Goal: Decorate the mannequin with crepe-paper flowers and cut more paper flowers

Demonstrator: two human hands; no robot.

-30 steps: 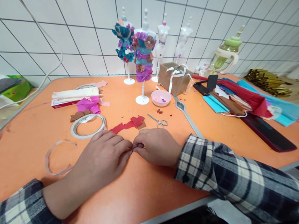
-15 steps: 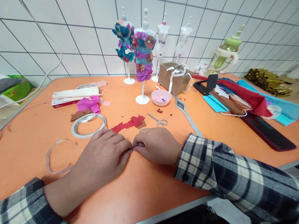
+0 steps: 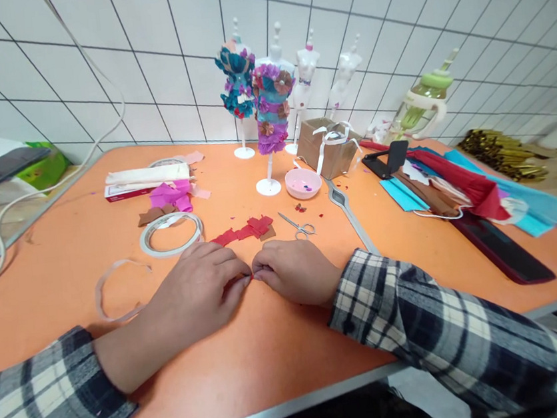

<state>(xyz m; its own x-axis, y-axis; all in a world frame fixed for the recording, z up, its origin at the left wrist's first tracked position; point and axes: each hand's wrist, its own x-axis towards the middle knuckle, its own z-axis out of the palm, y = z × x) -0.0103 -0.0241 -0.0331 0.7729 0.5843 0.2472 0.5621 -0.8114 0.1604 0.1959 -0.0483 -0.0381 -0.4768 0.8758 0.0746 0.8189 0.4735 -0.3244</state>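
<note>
My left hand and my right hand meet fingertip to fingertip above the orange table, both closed in a pinch. Only a tiny reddish bit shows between the fingertips; the hands hide the rest, so its kind is unclear. Just beyond them lie red crepe paper pieces with a brown scrap under one end. Small scissors rest past my right hand. Left of my left hand are a roll of white tape and a curled pale strip.
Dress-form stands, one in a purple and blue paper dress, stand at the back. Near them are a pink bowl and a cardboard box. A dark red phone-like slab, coloured paper sheets and a green-lidded bottle occupy the right.
The whole view has shifted slightly, so things appear a little further right. Both hands stay pinched together at the same place by the red paper, with only slight finger movement.
</note>
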